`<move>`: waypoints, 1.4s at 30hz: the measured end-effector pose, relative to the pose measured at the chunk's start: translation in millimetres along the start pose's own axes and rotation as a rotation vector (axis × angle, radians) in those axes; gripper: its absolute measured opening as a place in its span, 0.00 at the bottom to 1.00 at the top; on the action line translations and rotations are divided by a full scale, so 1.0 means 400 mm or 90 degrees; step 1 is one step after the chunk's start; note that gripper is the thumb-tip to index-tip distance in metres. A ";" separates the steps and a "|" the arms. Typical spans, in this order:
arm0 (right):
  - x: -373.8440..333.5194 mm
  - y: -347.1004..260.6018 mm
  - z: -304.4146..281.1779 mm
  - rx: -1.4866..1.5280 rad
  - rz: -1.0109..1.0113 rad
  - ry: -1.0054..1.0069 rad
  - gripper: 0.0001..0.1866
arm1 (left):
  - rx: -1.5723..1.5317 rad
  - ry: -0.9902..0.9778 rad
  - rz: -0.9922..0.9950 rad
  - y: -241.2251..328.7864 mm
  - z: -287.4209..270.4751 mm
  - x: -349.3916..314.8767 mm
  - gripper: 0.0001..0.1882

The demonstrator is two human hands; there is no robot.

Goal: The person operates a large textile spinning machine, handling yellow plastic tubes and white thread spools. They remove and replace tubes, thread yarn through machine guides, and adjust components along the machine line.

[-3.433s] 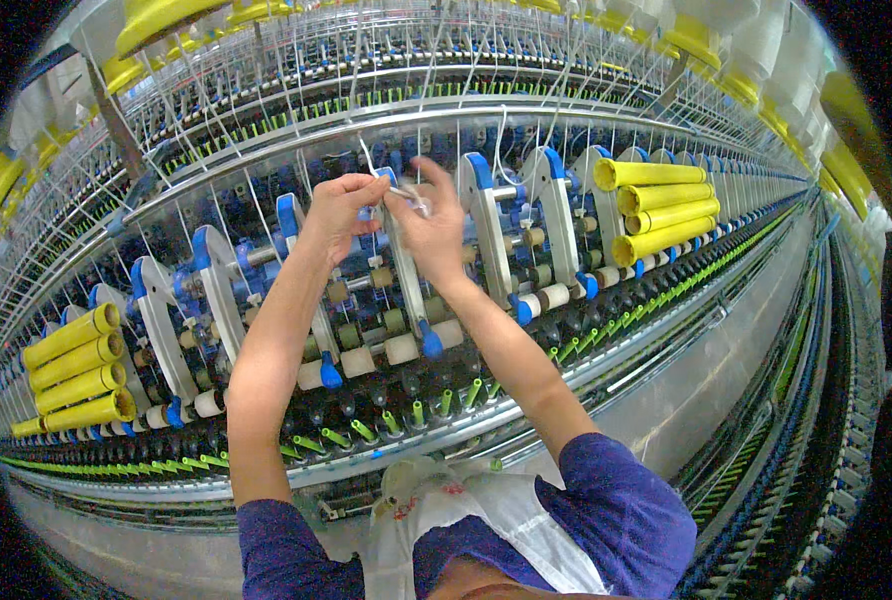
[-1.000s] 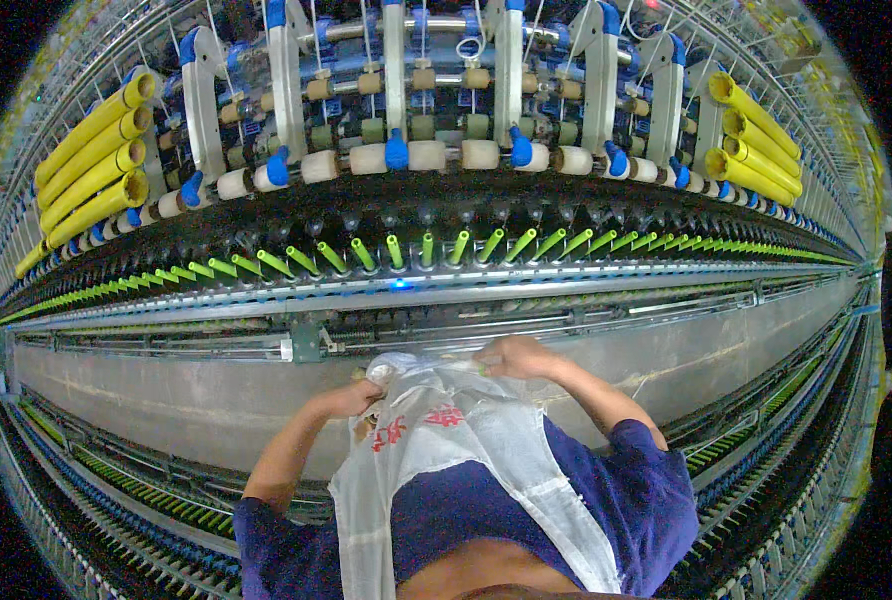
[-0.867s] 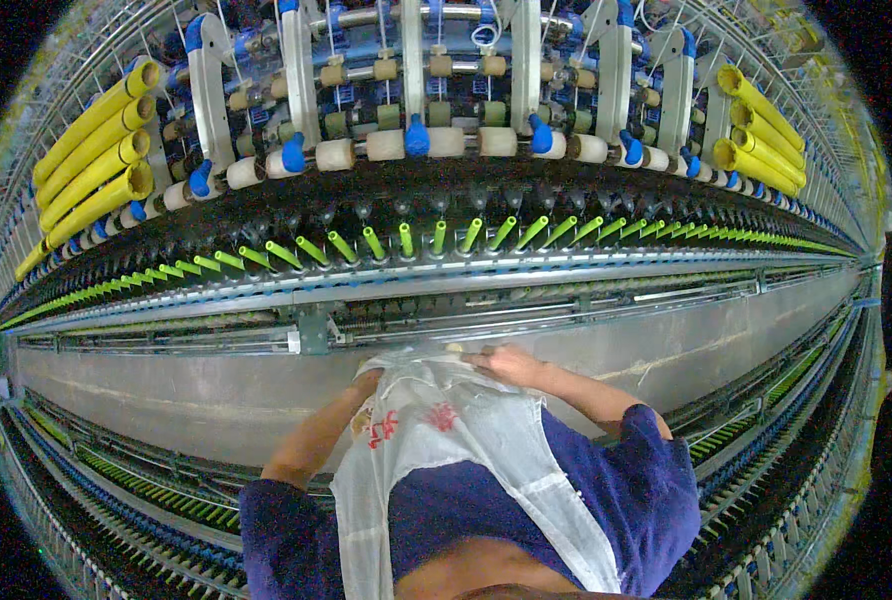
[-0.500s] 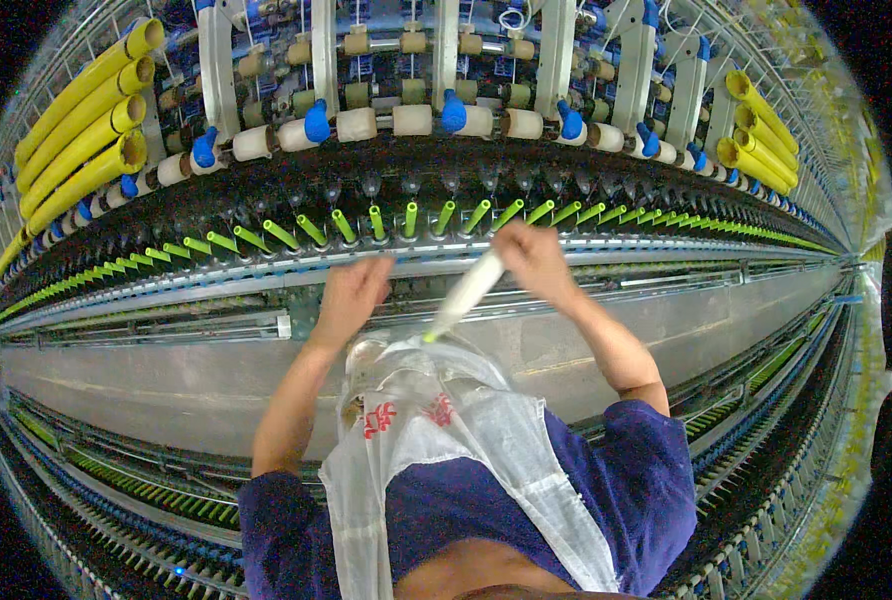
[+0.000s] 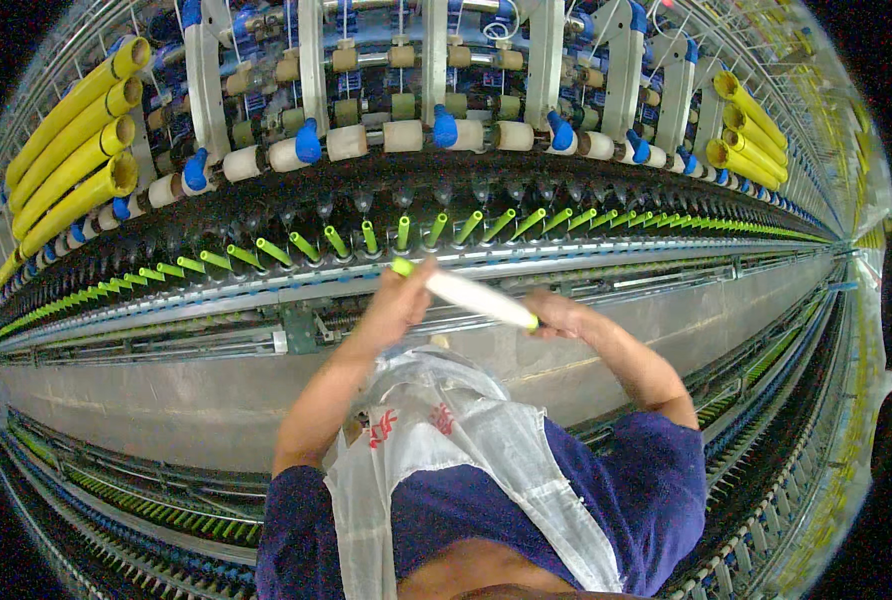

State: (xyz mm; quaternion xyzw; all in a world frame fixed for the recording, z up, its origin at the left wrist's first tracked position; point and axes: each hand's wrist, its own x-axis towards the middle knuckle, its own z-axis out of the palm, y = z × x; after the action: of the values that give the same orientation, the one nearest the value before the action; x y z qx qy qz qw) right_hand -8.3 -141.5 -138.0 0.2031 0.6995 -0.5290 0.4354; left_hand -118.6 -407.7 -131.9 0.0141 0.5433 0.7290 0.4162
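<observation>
A white yarn bobbin (image 5: 481, 299) on a bright green tube slants across in front of my chest, its left end higher than its right. My left hand (image 5: 396, 308) is closed round the upper left end, and a green tube tip pokes out beyond the fingers. At the lower right end, the curled fingers of my right hand (image 5: 560, 316) meet the other green tip; this hand is slightly blurred. Just beyond the hands runs a row of bare green tubes (image 5: 403, 233) standing on the spinning frame's spindles.
Over the spindles sit white rollers (image 5: 347, 142) with blue end pieces. Yellow tubes (image 5: 78, 112) are stacked at the left, with more yellow tubes (image 5: 747, 137) at the right. A metal rail (image 5: 296, 283) edges the frame. Behind me, across the grey floor (image 5: 166, 405), stands another machine row.
The bobbin has swung from a steep tilt under my right hand to a flatter slant between both hands. My left hand has taken its upper end; my right hand has dropped to the lower end.
</observation>
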 end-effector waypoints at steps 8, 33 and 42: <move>0.504 0.123 0.099 -0.633 -0.054 0.164 0.23 | 0.094 -0.543 -0.090 -0.018 0.192 -0.170 0.16; 0.888 0.045 0.272 -0.509 -0.379 0.580 0.45 | -0.045 0.177 -0.155 -0.432 -0.398 0.281 0.12; 0.749 0.052 0.200 0.087 -0.416 0.188 0.23 | 0.095 0.126 0.212 -0.538 -0.388 0.397 0.11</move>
State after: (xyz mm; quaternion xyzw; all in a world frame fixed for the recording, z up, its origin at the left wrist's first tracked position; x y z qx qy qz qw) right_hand -122.5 -260.4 -401.5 0.0718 0.7457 -0.6509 0.1228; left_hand -168.3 -416.3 -437.0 0.0625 0.6243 0.7433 0.2322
